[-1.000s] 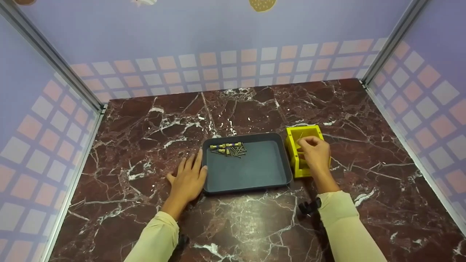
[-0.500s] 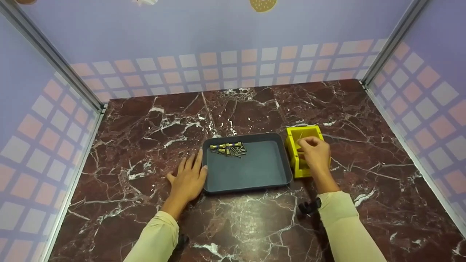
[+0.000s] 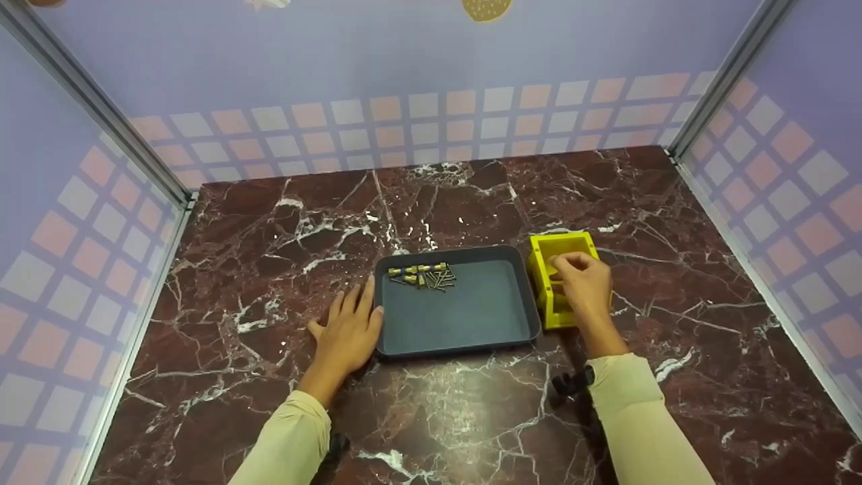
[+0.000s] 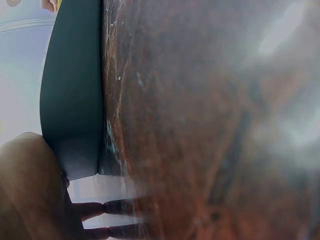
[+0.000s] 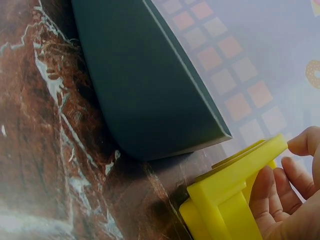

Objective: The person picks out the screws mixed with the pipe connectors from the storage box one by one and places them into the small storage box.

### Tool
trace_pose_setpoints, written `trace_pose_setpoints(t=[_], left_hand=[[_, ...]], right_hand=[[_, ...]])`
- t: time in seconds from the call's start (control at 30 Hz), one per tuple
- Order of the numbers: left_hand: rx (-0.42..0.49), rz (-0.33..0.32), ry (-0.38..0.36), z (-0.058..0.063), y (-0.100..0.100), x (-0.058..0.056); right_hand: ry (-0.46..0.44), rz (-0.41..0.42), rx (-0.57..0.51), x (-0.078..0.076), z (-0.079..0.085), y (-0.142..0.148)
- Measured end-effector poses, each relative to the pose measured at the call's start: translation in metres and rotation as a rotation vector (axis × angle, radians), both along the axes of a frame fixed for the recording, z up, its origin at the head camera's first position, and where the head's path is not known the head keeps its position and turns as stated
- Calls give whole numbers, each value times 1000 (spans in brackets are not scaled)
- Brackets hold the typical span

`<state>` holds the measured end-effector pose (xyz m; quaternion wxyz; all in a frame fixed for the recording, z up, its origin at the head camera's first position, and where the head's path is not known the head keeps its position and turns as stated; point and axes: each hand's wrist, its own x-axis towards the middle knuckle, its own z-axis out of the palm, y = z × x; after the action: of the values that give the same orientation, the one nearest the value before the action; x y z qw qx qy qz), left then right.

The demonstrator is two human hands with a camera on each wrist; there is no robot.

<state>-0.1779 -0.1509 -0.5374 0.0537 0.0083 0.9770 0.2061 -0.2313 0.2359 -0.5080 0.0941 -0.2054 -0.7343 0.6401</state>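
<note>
The yellow box (image 3: pixel 561 276) stands on the marble table (image 3: pixel 269 222), just beside the right wall of the grey tray (image 3: pixel 458 310), and the right hand (image 3: pixel 582 283) hovers right over its open top, fingers (image 5: pixel 295 172) curled down toward the rim. Whether they pinch anything small, I cannot tell; nothing shows between them. The right wrist view has the fingertips close by the box's top edge, the palm alongside its outer wall.

That box looks like stiff, light moulded plastic, thin-walled, likely to skate on polished marble; I'd take it by two opposite walls near the rim.

Over in the tray's far left corner lies a little heap of screws (image 3: pixel 424 275), some with yellow plugs on them: small, hard, prone to roll, best pinched one at a time by the shank.

The left hand (image 3: pixel 347 333) lies flat on the table, fingers straight and spread, its edge touching the tray's left wall. Pale sleeves cover both forearms. Lilac walls with a checked pattern close the scene in.
</note>
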Motion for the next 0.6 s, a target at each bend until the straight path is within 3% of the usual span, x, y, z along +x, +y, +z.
trace_pose_setpoints(t=[0.6], left_hand=[[5,1,5,1,0,0]], right_hand=[[107,19,-83,1,21,-7]])
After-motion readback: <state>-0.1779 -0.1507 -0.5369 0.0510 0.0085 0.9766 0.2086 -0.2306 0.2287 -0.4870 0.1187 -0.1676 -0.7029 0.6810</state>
